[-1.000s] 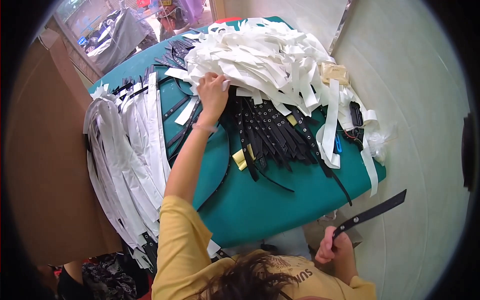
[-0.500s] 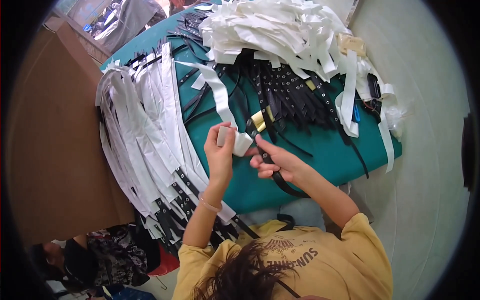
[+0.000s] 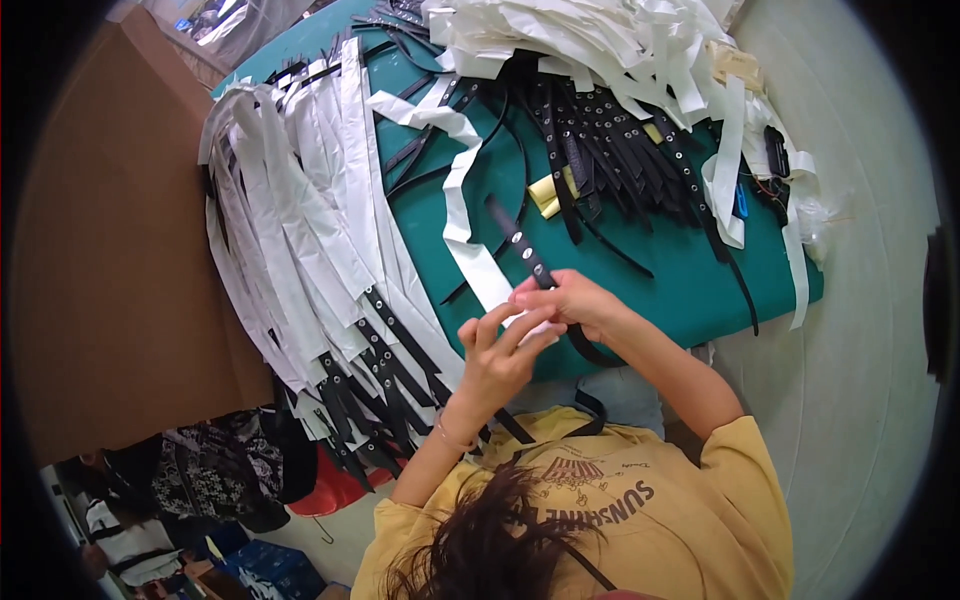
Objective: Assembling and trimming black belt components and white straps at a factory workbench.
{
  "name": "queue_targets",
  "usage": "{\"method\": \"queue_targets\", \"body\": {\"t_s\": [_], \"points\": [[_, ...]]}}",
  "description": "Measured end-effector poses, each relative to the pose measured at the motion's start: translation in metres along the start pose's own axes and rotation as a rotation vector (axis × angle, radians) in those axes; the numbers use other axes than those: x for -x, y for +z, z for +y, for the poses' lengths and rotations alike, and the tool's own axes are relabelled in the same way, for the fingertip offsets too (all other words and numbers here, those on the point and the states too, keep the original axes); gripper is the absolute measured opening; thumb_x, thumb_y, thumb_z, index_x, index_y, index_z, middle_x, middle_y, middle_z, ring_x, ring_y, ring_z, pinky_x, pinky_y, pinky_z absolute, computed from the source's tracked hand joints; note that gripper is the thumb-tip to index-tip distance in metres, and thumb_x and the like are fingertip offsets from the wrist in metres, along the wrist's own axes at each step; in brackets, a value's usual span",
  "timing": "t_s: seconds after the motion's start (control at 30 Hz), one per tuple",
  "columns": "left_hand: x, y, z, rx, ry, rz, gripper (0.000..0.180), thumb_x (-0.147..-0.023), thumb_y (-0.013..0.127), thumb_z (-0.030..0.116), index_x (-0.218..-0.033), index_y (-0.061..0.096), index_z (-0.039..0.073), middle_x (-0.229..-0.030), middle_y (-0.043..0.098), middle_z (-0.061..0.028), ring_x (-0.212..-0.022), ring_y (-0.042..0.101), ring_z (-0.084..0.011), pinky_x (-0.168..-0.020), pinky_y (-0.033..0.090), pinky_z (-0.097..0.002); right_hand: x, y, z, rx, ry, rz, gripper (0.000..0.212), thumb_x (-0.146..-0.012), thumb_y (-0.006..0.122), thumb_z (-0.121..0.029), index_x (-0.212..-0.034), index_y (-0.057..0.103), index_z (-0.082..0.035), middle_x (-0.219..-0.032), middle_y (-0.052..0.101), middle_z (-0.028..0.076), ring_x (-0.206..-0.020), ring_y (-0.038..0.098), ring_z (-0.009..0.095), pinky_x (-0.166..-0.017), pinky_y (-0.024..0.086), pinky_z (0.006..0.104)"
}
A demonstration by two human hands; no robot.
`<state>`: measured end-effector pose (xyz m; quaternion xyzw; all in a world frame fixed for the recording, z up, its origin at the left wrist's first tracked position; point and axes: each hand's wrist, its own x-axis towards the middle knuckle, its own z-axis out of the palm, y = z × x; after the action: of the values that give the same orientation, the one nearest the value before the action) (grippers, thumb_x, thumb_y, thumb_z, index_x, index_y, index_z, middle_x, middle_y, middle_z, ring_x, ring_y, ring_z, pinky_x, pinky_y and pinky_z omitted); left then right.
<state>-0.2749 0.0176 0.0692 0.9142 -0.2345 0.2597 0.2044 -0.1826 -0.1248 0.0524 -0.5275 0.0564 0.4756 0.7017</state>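
Observation:
My right hand (image 3: 585, 303) grips a black belt (image 3: 527, 252) set with metal eyelets; its tip points up and away to the left, while the rest runs back beneath the hand. A long white strip (image 3: 462, 205), paper-like and creased, trails from the table down to the belt where my hands meet. My left hand (image 3: 497, 357) has its fingers bent over the near end of that strip, touching it close to the right fingertips. How the strip sits around the belt there is partly hidden by the fingers.
White-wrapped belts (image 3: 300, 210) hang over the left side of the green table (image 3: 420, 265), beside a large cardboard box (image 3: 130, 250). At the back lie a heap of white strips (image 3: 570, 40) and black eyelet belts (image 3: 620, 150). A yellow roll (image 3: 550, 192) rests mid-table.
My hands have come nearer to my body. The left hand has gone from holding the folded strip upright to bending over it at the belt, and more strip now lies stretched out.

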Motion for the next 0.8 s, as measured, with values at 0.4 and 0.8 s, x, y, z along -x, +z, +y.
{"method": "queue_targets", "body": {"t_s": [0.4, 0.8], "points": [[-0.042, 0.024, -0.024, 2.405, -1.351, 0.554, 0.03, -0.097, 0.036, 0.012, -0.124, 0.042, 0.001, -0.116, 0.054, -0.0083, -0.106, 0.054, -0.02, -0.094, 0.042, -0.0383, 0.087, 0.023, -0.022, 0.214, -0.564, 0.361, 0.029, -0.099, 0.037, -0.029, -0.106, 0.047, -0.003, -0.062, 0.046, 0.001, -0.045, 0.033, 0.005, -0.043, 0.032, 0.0205], [-0.092, 0.014, 0.008, 2.956, -1.634, 0.416, 0.034, -0.095, 0.043, 0.017, -0.124, 0.043, 0.0, -0.085, 0.045, -0.001, -0.07, 0.042, -0.0118, -0.065, 0.038, -0.0278, 0.19, -0.003, 0.015, 0.217, -0.697, 0.191, 0.02, -0.093, 0.042, -0.008, -0.094, 0.057, 0.005, -0.071, 0.06, 0.011, -0.056, 0.056, 0.013, -0.052, 0.047, 0.025]]}}
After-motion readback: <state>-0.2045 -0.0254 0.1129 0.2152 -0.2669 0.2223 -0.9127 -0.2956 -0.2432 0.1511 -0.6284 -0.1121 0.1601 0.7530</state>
